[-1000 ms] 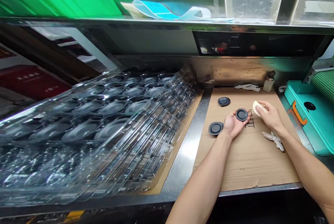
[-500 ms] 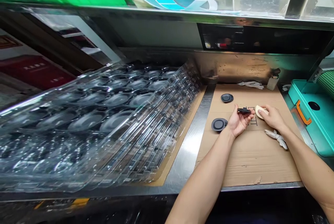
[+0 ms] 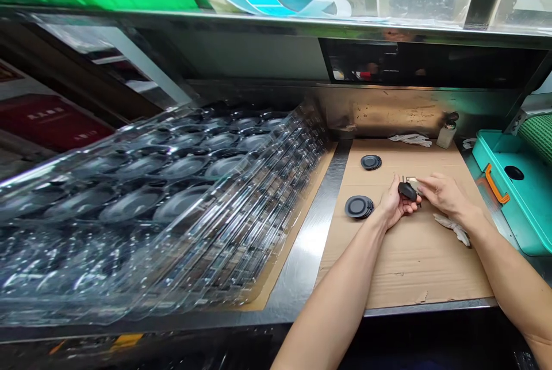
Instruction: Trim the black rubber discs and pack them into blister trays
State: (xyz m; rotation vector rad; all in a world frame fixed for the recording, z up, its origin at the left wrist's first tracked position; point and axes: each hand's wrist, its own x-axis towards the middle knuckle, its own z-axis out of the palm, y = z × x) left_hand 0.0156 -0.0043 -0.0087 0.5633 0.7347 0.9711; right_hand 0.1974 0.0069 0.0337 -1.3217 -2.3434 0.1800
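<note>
My left hand (image 3: 393, 204) is closed around a round black plastic part (image 3: 407, 190), holding it tilted above the cardboard sheet (image 3: 388, 272). Pinched in my right hand (image 3: 444, 193) is a cream-coloured pad (image 3: 413, 182), which meets or nearly meets the part's edge; contact is hard to make out. To the left of my left hand lies a small group of overlapping black round parts (image 3: 359, 207). Farther back lies another small group of black parts (image 3: 371, 162). A crumpled white cloth (image 3: 452, 228) lies beneath my right wrist.
Stacked clear plastic trays (image 3: 207, 214) holding black round parts fill the left side. At the right stands a teal bin (image 3: 517, 203) with an orange handle. A small bottle (image 3: 446, 133) and another white cloth (image 3: 410, 140) are at the back, below a metal shelf (image 3: 280, 22).
My right hand has brought the pad left to the black part. My left hand has turned the part from edge-on so its face shows. The camera view has shifted slightly.
</note>
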